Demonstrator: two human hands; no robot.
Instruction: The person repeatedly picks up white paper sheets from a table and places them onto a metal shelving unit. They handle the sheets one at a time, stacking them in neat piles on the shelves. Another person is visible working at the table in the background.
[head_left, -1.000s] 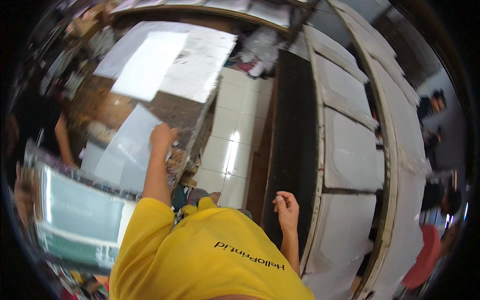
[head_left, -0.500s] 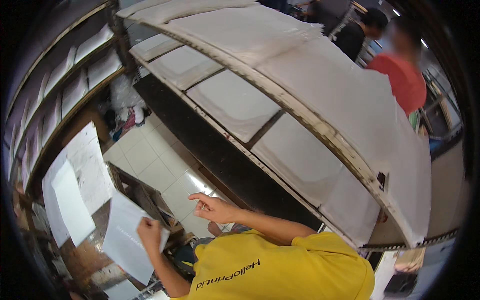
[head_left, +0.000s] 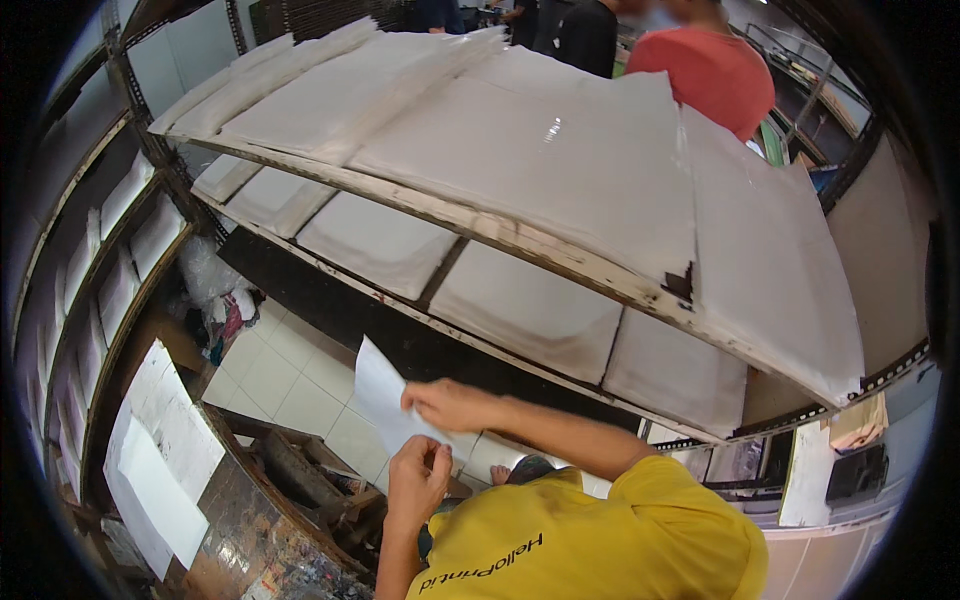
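Observation:
A thin white sheet [head_left: 378, 393], bent along its length, stands up in front of my body between both hands. My right hand [head_left: 452, 405] is closed on its right edge, fingers curled. Lower down, my left hand [head_left: 415, 478] has thumb and fingers pinched at the sheet's bottom end, which is partly hidden by that hand. Whether the sheet is paper or plastic I cannot tell.
Ahead stands a long two-level rack [head_left: 520, 225] loaded with white sheets. At left are a stained worktable [head_left: 240, 520] with pale sheets [head_left: 160, 490] on it and shelves [head_left: 150, 265] of stacks. A person in a red shirt [head_left: 705, 75] is beyond the rack.
My left hand has brought the white sheet rightward from beside the worktable to in front of me. My right hand, which held nothing before, has taken hold of it. The view has turned.

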